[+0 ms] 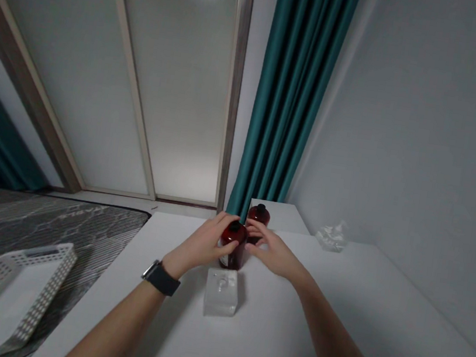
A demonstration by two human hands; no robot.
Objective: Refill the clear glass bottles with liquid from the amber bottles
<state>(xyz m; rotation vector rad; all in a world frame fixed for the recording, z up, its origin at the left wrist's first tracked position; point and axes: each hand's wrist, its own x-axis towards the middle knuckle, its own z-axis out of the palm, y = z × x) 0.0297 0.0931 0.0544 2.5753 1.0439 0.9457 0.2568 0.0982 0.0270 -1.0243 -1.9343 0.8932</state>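
A dark red bottle with a black cap stands upright on the white table. My left hand curls around its left side, thumb across the front and fingers by the cap. On the bottle's right side is my right hand, its fingers apart and bent; whether the fingertips touch the bottle I cannot tell. A second dark red bottle with a black cap stands just behind, partly hidden by my right fingers. Directly in front of the first bottle sits a clear square block-like container.
A crumpled clear plastic piece lies at the table's back right, near the grey wall. A white perforated basket is at the lower left, beyond the white table's left edge. A green curtain hangs behind.
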